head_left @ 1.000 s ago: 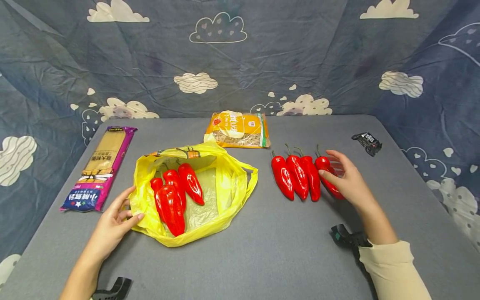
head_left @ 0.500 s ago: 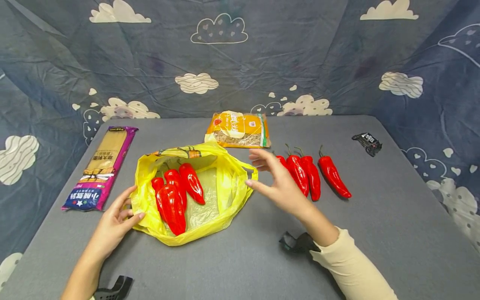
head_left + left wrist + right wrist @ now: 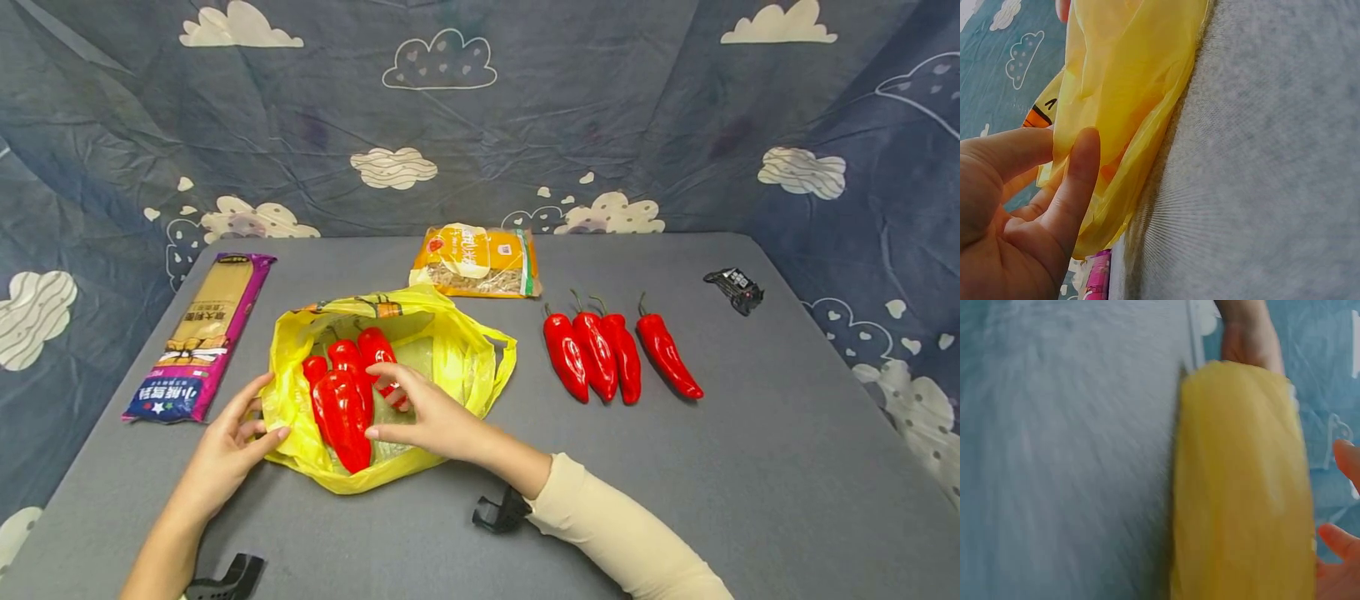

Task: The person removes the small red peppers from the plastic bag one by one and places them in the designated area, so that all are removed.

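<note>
A yellow plastic bag (image 3: 457, 417) lies with its mouth open toward me, several red chili peppers (image 3: 345, 417) inside. My left hand (image 3: 228, 442) holds the bag's left side, thumb toward the front; the left wrist view shows the fingers (image 3: 1082, 162) at the yellow film. My right hand (image 3: 427, 412) hovers over the bag's mouth with thumb and fingers apart, nothing between them. It partly covers the rightmost pepper in the bag. To the bag's right, three red chili peppers (image 3: 596, 354) lie side by side, and another chili pepper (image 3: 670, 357) lies a little apart.
A purple-edged pack of noodles (image 3: 198, 337) lies at the left. Behind the bag is an orange food packet (image 3: 476, 260). A small black wrapper (image 3: 735, 289) lies at the far right of the grey table (image 3: 637, 500). A dark cloud-print cloth hangs behind.
My right hand has left the rightmost loose pepper and swept left to the bag's mouth. That pepper now lies slightly farther right. The left hand has stayed at the bag.
</note>
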Action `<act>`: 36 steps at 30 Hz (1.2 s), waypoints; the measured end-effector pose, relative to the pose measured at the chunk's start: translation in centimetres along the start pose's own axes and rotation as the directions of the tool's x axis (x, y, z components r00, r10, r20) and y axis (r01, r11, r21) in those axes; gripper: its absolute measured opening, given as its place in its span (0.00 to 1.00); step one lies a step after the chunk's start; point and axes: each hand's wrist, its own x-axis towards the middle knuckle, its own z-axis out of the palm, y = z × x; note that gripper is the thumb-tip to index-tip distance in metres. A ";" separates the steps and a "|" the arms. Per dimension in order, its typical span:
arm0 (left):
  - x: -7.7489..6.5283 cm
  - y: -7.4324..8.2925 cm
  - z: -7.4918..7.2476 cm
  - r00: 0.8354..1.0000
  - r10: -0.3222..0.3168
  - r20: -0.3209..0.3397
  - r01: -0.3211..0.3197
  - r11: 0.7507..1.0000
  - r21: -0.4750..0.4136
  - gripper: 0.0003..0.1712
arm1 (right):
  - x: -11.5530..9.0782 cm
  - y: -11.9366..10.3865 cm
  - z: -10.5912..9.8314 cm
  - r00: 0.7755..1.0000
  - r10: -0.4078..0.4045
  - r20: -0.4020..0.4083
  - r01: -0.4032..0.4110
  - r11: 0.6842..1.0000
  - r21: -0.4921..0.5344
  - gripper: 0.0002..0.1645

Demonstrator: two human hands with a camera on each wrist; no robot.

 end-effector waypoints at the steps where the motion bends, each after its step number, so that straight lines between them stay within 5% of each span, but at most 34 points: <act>1: 0.0 0.0 0.0 1.000 0.000 0.000 0.000 1.000 -0.002 0.40 | 0.2 0.1 0.5 1.000 0.018 0.016 -0.018 1.000 0.000 0.40; 8: -0.1 -0.1 0.0 1.000 -0.023 0.010 0.022 0.999 0.029 0.40 | 1.8 1.0 2.5 0.992 0.117 0.034 -0.119 0.992 0.050 0.44; 20: -0.1 0.0 0.0 0.999 -0.032 0.013 0.031 0.999 0.041 0.40 | 3.3 1.0 3.9 0.980 0.197 -0.030 -0.199 0.977 -0.078 0.51; 25: -0.1 0.2 0.1 1.000 -0.020 0.007 0.020 1.000 0.015 0.40 | 3.3 0.9 3.7 0.974 0.228 -0.004 -0.228 0.973 -0.045 0.49; 30: -0.1 0.2 0.1 1.000 -0.014 0.007 0.014 1.000 -0.012 0.41 | 2.9 0.8 2.7 0.985 0.174 0.003 -0.174 0.984 0.020 0.49; 36: -0.1 0.2 0.1 1.000 -0.020 0.009 0.020 1.000 -0.014 0.40 | 1.3 -0.2 0.4 0.992 0.060 -0.112 -0.046 0.991 0.127 0.48</act>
